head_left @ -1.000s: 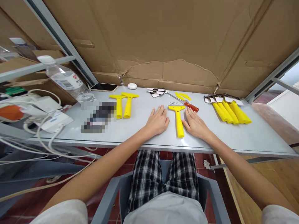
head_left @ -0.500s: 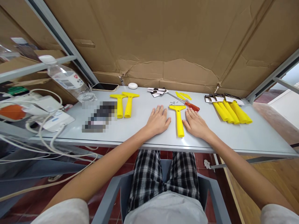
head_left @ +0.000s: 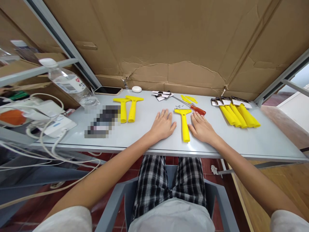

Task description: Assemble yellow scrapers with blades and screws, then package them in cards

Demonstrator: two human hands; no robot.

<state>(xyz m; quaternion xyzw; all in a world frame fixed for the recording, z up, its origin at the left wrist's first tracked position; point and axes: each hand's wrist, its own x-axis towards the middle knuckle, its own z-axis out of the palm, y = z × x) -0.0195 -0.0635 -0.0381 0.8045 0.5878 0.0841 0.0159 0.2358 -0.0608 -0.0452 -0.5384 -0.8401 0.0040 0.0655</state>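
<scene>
The scraper lies between left hand and right hand.

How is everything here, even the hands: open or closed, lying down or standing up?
Left hand: open, palm down
Right hand: open, palm down
Middle yellow scraper: lying down
Two left scrapers: lying side by side
Screwdriver: lying down
Right-side yellow handles: lying together
Bottle: cap on
Phone: lying flat, screen dark

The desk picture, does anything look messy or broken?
The brown cardboard sheet behind the grey desk looks creased, with a ragged curved line low down, maybe torn. A crumpled white scrap lies on the red tiled floor, like litter.
</scene>
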